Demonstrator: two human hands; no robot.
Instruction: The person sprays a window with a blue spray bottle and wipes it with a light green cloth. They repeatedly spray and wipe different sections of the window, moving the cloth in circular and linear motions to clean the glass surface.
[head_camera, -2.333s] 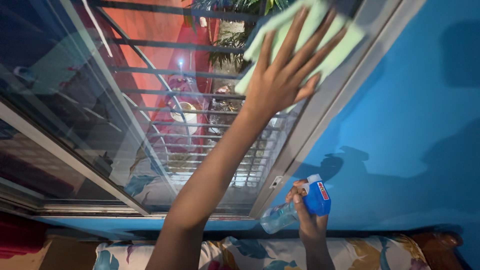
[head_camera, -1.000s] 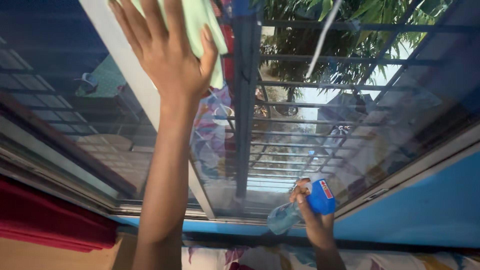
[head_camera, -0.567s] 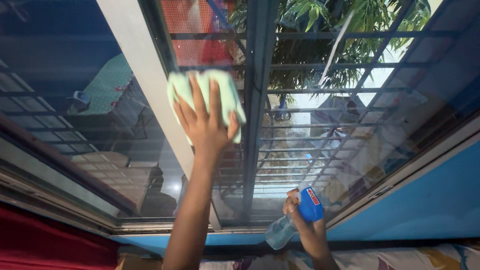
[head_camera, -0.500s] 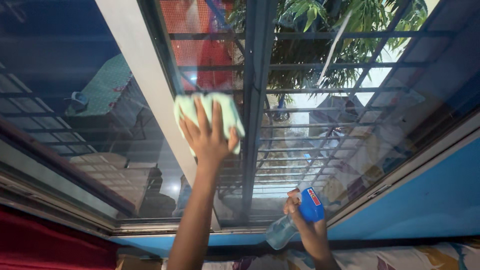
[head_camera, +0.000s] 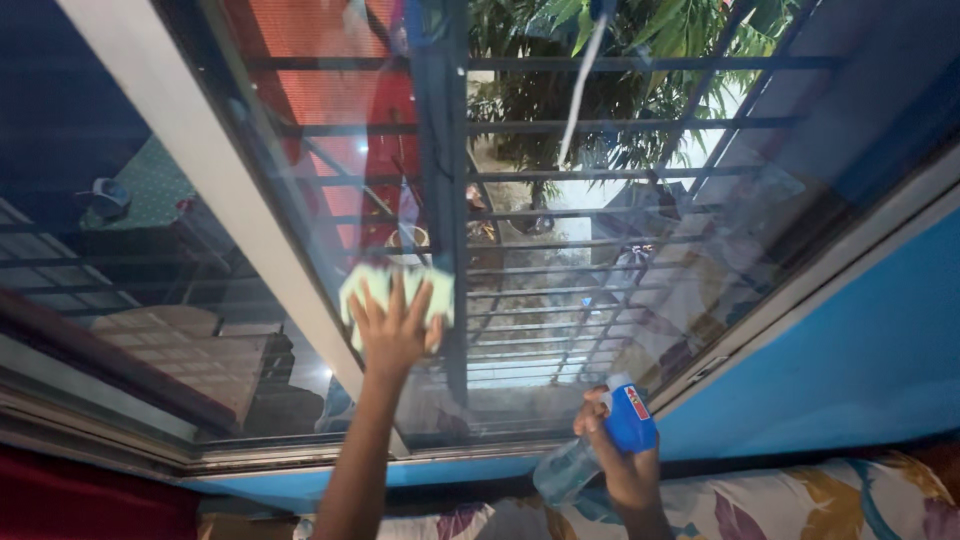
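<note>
I see my left hand (head_camera: 392, 330) at centre frame, fingers spread flat, pressing the pale green cloth (head_camera: 396, 296) against the window glass (head_camera: 560, 270); lower right, my right hand (head_camera: 625, 470) grips a blue-capped spray bottle (head_camera: 592, 452).

The left hand (head_camera: 393, 335) lay flat on a cloth (head_camera: 396, 296) pressed against the window pane (head_camera: 560, 260), just right of the slanted window frame bar (head_camera: 215, 195). The right hand (head_camera: 625, 465) held a spray bottle (head_camera: 597, 448) below and to the right of the cloth, near the pane's lower edge. Behind the pane ran a metal grille (head_camera: 600, 175), with foliage (head_camera: 600, 90) beyond it. The wall (head_camera: 850, 370) stood right of the pane, and a patterned cushion (head_camera: 800, 505) lay beneath it.
</note>
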